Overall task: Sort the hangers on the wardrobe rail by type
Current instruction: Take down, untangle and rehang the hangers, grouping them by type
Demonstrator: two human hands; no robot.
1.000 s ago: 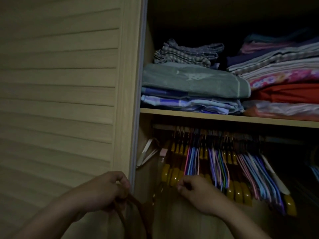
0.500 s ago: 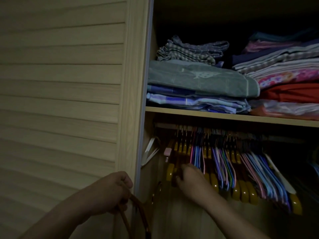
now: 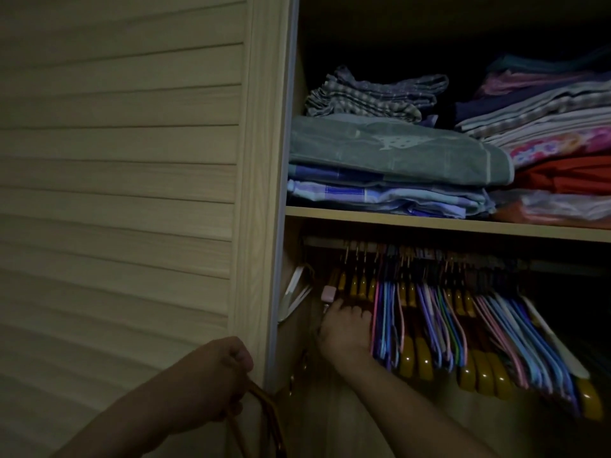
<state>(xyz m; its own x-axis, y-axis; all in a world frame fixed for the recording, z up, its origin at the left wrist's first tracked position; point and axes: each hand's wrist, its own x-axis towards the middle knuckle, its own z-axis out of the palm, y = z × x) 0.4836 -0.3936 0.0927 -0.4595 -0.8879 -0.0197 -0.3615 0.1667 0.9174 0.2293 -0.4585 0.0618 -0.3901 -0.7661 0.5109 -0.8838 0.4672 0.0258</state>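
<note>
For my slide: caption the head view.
Left hand holds wooden hangers; right hand reaches hangers on the rail.

Dim, deep shadows inside, soft, edges bowed

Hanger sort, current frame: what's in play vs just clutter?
In play: wooden hangers and thin coloured hangers on the rail; brown hanger gripped by left hand; right hand among them.
Clutter: folded linens, shelf, louvred door.
</note>
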